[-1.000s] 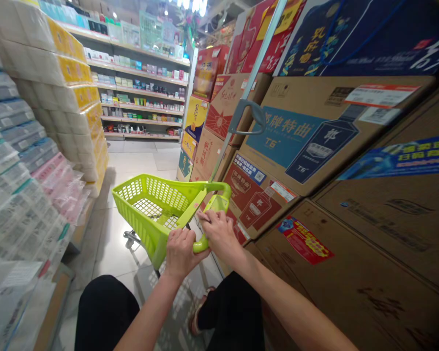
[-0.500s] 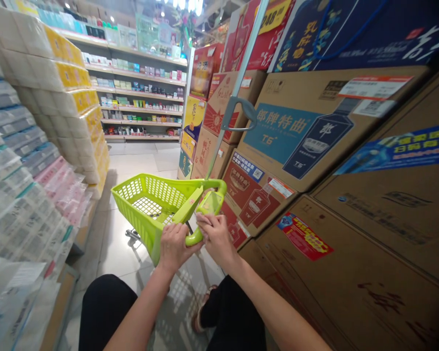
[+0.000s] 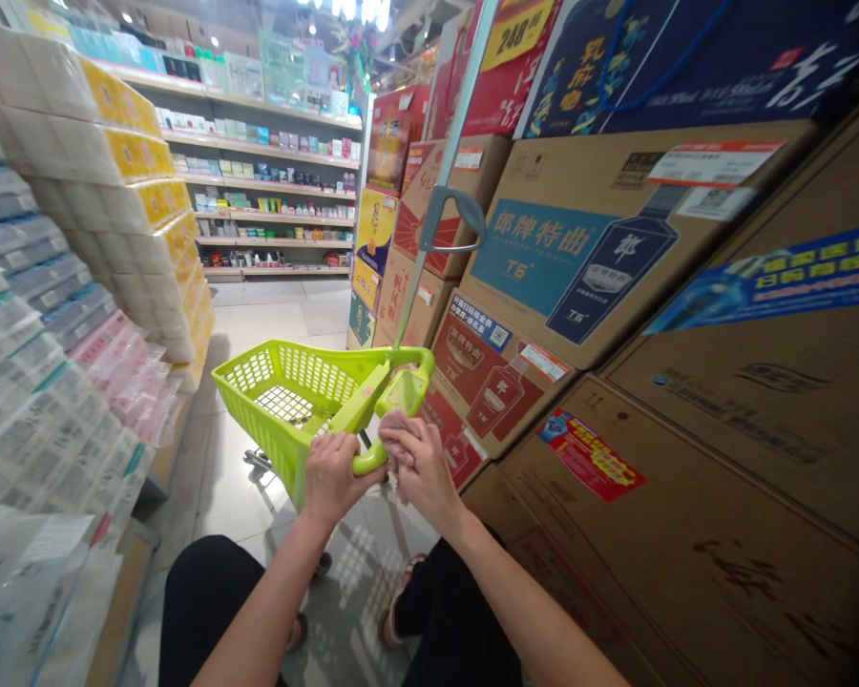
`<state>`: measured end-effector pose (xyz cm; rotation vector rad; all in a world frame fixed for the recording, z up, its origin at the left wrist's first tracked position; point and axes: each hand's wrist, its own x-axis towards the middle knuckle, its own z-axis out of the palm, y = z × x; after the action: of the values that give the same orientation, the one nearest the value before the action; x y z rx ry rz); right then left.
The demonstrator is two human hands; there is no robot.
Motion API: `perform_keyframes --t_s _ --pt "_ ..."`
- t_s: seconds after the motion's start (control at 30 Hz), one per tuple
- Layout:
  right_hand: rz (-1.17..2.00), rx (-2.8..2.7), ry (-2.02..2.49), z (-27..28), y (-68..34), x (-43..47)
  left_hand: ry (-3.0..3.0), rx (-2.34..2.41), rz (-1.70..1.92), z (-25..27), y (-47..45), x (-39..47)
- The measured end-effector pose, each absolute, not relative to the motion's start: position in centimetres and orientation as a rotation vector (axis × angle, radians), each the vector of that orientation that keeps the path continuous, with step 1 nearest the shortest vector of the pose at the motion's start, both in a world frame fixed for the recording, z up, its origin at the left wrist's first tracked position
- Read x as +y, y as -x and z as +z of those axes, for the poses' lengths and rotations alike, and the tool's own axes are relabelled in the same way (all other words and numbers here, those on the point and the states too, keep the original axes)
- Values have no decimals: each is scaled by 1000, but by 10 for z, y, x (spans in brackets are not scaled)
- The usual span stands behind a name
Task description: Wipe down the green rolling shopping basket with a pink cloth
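A small lime-green shopping cart (image 3: 286,358) with a perforated basket stands in front of me. My left hand (image 3: 335,475) is closed around the left side of its handle (image 3: 370,462). In my right hand (image 3: 426,477) a pinkish cloth (image 3: 395,427) is bunched, lying against the handle near the panel (image 3: 404,389) in its middle. Part of the cloth is hidden under my fingers. From the cart's right side rises a pale pole (image 3: 436,219) with a grey loop grip (image 3: 450,219).
Stacked cartons (image 3: 579,258) form a wall close on the right. Packs of tissue paper (image 3: 129,181) and plastic-wrapped packs (image 3: 50,382) are piled on the left. Shelves (image 3: 279,162) with small boxes and bottles cross the far end. Tiled floor (image 3: 272,310) runs between.
My right hand has shifted slightly along the handle, and more of the pinkish cloth shows. My left hand keeps its hold on the handle. The view has moved a little.
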<state>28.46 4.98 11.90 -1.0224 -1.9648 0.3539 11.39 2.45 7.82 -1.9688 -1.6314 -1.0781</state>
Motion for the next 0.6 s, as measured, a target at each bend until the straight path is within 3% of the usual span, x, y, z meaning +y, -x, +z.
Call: perform_keyframes --t_s 0.17,0.4,0.6 --pt "294 -1887 1101 121 -286 66 1944 -1640 -1063 81 -115 25" --pt "519 -1818 1074 104 -284 41 1992 -1676 -1056 75 -112 25" --pt "431 -1704 1143 112 -284 56 1968 -1690 -1057 75 -113 26"
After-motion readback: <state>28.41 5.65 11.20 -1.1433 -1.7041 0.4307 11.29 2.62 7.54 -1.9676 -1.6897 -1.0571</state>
